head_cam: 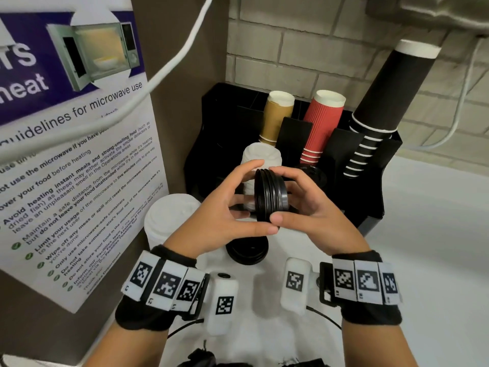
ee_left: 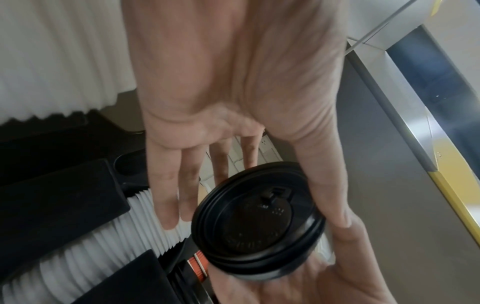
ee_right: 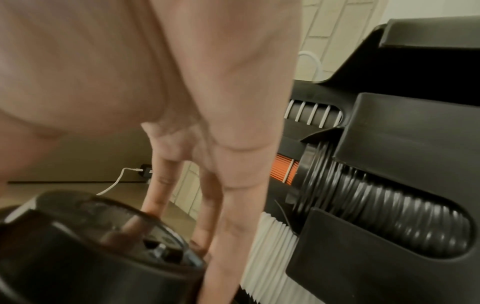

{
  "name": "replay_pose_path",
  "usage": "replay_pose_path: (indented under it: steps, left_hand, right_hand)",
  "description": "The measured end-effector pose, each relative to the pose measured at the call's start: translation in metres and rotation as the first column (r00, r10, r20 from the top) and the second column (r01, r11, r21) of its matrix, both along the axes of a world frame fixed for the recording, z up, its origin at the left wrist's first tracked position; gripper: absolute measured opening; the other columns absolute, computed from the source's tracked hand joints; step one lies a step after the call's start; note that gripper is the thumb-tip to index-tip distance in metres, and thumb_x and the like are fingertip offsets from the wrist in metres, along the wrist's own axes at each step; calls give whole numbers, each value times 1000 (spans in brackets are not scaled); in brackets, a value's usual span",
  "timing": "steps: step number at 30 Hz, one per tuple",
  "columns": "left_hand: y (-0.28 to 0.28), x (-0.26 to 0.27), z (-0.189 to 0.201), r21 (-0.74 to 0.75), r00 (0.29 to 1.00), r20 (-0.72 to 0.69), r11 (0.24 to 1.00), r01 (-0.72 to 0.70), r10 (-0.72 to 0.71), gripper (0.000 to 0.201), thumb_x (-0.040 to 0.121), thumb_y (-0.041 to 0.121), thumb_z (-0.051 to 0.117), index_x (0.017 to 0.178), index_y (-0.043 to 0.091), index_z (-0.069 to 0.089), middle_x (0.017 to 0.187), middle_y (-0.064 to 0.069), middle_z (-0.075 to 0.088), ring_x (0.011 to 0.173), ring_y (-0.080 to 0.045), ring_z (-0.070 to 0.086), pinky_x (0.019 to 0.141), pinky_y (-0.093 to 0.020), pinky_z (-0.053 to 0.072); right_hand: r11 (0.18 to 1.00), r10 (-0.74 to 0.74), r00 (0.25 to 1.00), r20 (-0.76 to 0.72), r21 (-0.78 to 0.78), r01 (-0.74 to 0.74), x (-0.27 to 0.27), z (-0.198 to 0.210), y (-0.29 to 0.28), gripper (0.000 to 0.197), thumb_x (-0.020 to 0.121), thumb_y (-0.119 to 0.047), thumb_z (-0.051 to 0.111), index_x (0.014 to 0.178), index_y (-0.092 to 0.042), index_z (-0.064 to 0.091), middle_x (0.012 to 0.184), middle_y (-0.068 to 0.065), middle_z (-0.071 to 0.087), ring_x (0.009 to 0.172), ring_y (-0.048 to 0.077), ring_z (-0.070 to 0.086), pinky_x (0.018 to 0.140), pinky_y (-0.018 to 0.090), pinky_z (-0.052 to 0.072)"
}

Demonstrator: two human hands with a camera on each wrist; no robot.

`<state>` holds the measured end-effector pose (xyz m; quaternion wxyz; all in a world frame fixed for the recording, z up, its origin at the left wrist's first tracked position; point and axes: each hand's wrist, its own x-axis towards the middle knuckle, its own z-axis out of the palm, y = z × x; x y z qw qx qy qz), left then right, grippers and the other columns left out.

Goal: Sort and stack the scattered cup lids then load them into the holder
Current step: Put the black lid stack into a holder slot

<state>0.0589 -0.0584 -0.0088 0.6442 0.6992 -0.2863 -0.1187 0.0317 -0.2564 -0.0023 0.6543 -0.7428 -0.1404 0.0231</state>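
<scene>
Microwave guidelines poster (head_cam: 79,160) on the left, white cable (head_cam: 169,64) across it, pale brick wall (head_cam: 304,46) behind, white desk (head_cam: 436,234)

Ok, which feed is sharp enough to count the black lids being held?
Head view: the held black lids are crisp edge-on, with ridges countable, though the edges bend from the wide lens. Left wrist view: the top lid is readable, the palm soft. Right wrist view: the lids are smeared with blur and unusable.
</scene>
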Motion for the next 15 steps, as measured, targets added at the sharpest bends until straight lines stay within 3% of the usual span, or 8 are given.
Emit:
replay_pose_path:
  steps: [5, 9, 15]
  left_hand:
    - [-2, 1, 0, -3, 1000, 1, 1000, 13, -13, 93, 64, 24, 84, 143, 36, 38, 142, 16, 45, 121, -9, 57, 96, -30, 53]
    - [-5, 2, -2, 13, 1000, -1, 1000, 15, -15, 93, 66, 18, 87, 143, 36, 38, 141, 17, 46, 121, -8, 57, 96, -29, 52]
    - [-4, 5, -8, 48, 1000, 16, 999, -14, 13, 95, 65, 20, 89, 142, 40, 38, 137, 20, 49, 122, -9, 57, 101, -33, 50]
  right_hand:
    - [1000, -9, 1000, 0, 6, 9, -2, -1, -3, 69, 70, -27, 81, 131, -35, 50, 119, -1, 63, 115, 22, 61, 91, 36, 52]
    - [999, -32, 999, 9, -2, 32, -1, -3, -3, 69, 68, -27, 83, 129, -35, 52, 118, -3, 63, 111, 22, 62, 88, 33, 52]
    - [997, -34, 999, 33, -67, 36, 1, -3, 5, 63, 70, -20, 79, 123, -36, 50, 114, -11, 61, 107, 13, 63, 89, 31, 54]
